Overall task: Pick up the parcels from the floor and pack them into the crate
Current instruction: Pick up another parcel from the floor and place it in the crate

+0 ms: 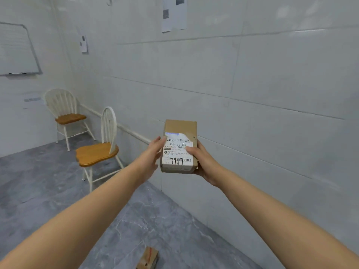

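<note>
floor parcel (147, 258) lies below held parcel (180, 127), not yet picked | right hand (204, 162) grips held parcel's right edge, thumb on label (177, 152) | left hand (150, 156) flat against left side, likely steadying the carry | crate not in view

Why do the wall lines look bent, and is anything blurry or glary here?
Head view throughout: the wide lens bows the tile seams of the wall; light is soft and even, with faint sheen on the tiles and barely any shadow; the label on the held parcel is partly smeared, and the small parcel on the floor looks soft.
</note>
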